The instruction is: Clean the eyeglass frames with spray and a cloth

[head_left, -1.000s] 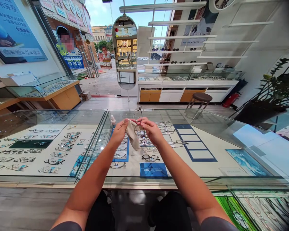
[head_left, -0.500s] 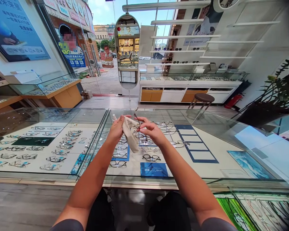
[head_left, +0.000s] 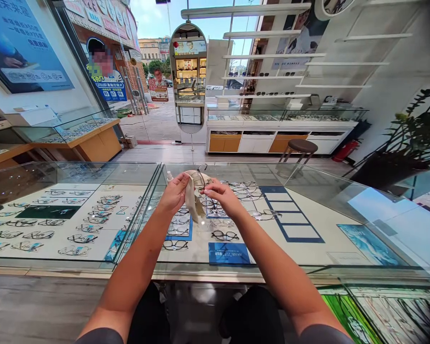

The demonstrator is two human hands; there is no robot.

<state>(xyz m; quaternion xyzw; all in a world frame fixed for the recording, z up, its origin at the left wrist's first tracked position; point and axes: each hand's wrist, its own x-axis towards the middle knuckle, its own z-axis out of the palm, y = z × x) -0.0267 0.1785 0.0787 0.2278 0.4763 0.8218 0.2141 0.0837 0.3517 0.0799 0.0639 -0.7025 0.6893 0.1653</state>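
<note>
Above the glass display case, my left hand [head_left: 175, 192] pinches a beige cleaning cloth [head_left: 191, 200] that hangs down from the fingers. Dark-framed eyeglasses [head_left: 202, 177] are partly wrapped in the cloth, one temple sticking up. My right hand [head_left: 220, 195] has its fingers closed on the glasses at their near right side. Cloth and fingers hide most of the lenses. Just behind my left hand stands a small white bottle [head_left: 169, 176].
Beneath my hands is a glass display case [head_left: 197, 275] with rows of eyeglasses [head_left: 225, 235], a blue card [head_left: 229, 253] and a blue-framed tray [head_left: 304, 240]. Beyond it stand an oval mirror [head_left: 188, 76], a round stool [head_left: 302, 146] and a potted plant [head_left: 390, 165].
The cloth has shifted up and over the back of the glasses. My right hand has moved slightly left, closer to my left hand, and the glasses have turned a little.
</note>
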